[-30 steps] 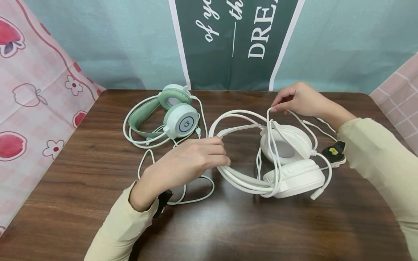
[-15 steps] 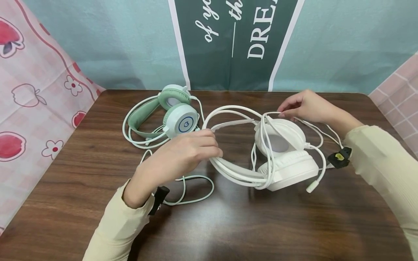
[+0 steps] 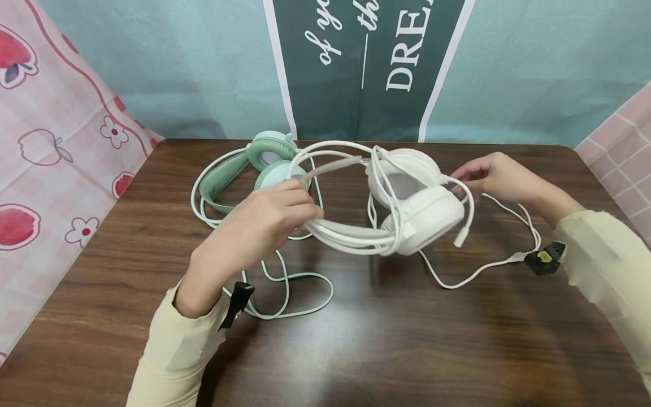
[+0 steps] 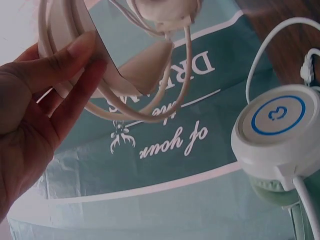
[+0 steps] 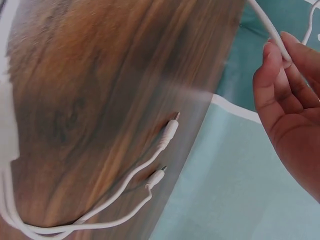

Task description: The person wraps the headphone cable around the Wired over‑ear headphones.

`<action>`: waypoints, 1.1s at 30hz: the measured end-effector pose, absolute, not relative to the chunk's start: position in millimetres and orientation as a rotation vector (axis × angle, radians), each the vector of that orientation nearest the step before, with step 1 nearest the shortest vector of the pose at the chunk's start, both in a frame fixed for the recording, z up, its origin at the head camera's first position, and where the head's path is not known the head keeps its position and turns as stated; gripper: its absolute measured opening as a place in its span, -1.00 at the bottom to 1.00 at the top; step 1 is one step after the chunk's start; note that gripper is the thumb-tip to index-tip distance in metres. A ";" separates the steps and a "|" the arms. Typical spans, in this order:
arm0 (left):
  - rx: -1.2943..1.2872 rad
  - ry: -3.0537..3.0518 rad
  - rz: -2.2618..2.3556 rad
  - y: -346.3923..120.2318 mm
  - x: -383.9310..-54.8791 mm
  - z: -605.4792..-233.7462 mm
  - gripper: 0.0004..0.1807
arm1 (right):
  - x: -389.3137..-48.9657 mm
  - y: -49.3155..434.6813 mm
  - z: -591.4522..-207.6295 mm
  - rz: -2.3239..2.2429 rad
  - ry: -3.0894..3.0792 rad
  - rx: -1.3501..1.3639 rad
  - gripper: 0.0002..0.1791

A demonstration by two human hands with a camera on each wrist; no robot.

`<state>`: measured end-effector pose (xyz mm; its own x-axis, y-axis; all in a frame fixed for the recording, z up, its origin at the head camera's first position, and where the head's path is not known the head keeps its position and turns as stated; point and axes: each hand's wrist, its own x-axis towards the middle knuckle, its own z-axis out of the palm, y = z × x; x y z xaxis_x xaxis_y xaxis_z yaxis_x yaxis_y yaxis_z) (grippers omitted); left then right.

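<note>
A white headset (image 3: 429,219) with a boom microphone tilts above the table, raised off it. My left hand (image 3: 256,226) grips its headband; in the left wrist view, thumb and fingers pinch the band (image 4: 75,30) and its thin side tubes. White cable loops (image 3: 389,189) hang around the headset near the ear cups. My right hand (image 3: 500,178) is to the right of the ear cups. Seen from the right wrist, that hand pinches a white cable (image 5: 270,25) between thumb and fingers. Two cable plugs (image 5: 170,132) lie loose on the wood.
A pale green headset (image 3: 224,183) lies at the back left, partly behind the left hand. Its cable (image 3: 305,311) loops across the table (image 3: 386,356). White cable (image 3: 460,284) trails on the right. A patterned cloth (image 3: 66,169) borders the left; a printed curtain (image 3: 193,68) hangs behind.
My left hand has lifted the white headset and carried it left and toward the back. The right hand has moved slightly right and lower. The trailing cable has pulled out longer.
</note>
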<state>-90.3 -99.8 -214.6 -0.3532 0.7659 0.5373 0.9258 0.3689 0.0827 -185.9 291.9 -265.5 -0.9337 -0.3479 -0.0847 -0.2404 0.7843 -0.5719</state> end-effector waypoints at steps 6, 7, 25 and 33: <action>-1.410 -2.253 -0.520 -102.6 -93.2 -215.3 -0.79 | -183.5 294.4 -269.7 -0.956 2.734 -0.490 -0.83; -1.411 -2.254 -0.519 -102.5 -93.7 -215.5 -0.80 | -183.2 294.5 -270.7 -0.966 2.728 -0.499 -0.84; -1.329 -2.227 -0.570 -105.9 -98.1 -212.6 -0.71 | -180.4 295.8 -270.4 -1.206 2.458 -0.666 -0.90; -1.275 -2.234 -0.549 -110.2 -98.9 -213.6 -0.75 | -175.6 289.7 -265.4 -1.092 2.497 -0.757 -0.87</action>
<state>-98.9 -110.2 -213.6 -0.4325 0.6687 0.6049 0.8728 0.4787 0.0948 -175.6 289.7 -265.4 -0.8116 -0.5799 -0.0704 -0.3421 0.5696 -0.7474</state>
